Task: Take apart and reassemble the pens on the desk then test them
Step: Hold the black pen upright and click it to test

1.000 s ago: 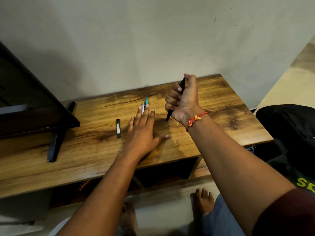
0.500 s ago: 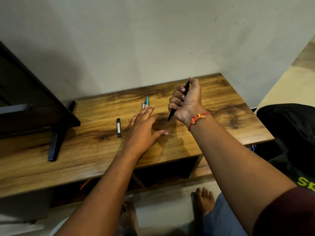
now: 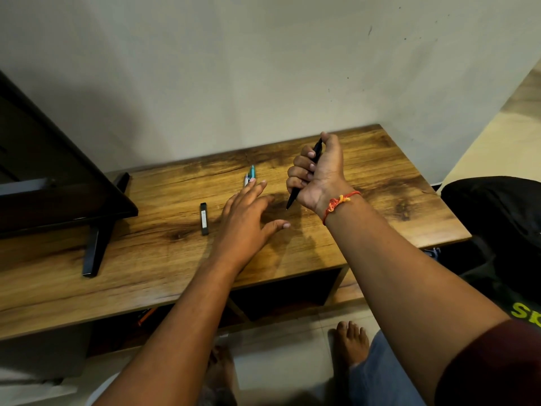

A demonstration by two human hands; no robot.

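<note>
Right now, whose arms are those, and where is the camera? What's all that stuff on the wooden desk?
There is no machine here, just a person. The camera sits on the person's head and looks down, so you see their own two arms, and bare feet on the floor below.

The right hand, the one with a red thread on its wrist, is closed in a fist around a black pen. The pen's tip points down at the desk.

The left hand is open, holding nothing, fingers spread just above the wood. Its fingertips reach toward some pens lying on the desk, one of them teal. How many there are is hard to tell.

To the left of that hand lies a small black stick with a pale label. Farther left stands a dark screen on slanted legs.
</note>
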